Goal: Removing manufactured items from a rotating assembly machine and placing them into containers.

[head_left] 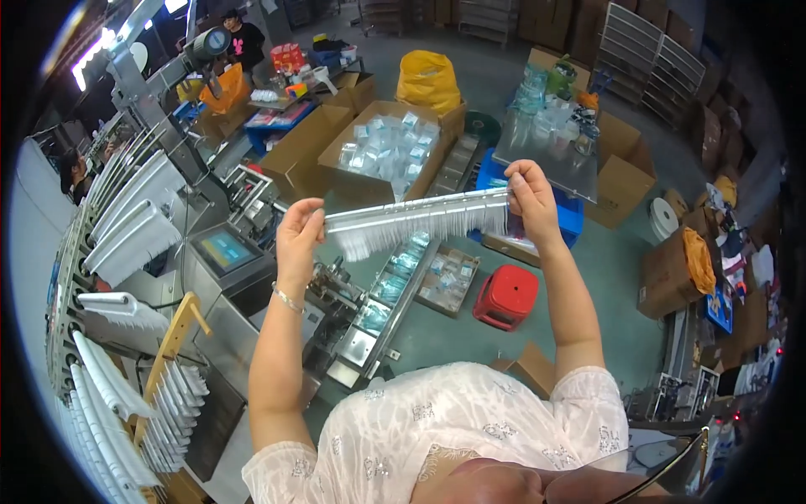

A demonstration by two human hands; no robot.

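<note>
And there's the white fringed strip (420, 220), stretched between two hands, up and left of the red stool (508, 294); left hand (298, 239) pinching one end, thumb against fingers; right hand (533, 202), above the stool in view, pinching the other; teal packets (390, 288) line the conveyor (357, 346), left of the stool; yellow bag (428, 82) well beyond it.

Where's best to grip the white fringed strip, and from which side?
I'd pinch the white fringed strip at both ends of its straight upper edge, coming from left and right. It's long and thin, and the fringe hangs below that edge, likely easy to ruffle. The left hand and right hand have those ends now.
</note>
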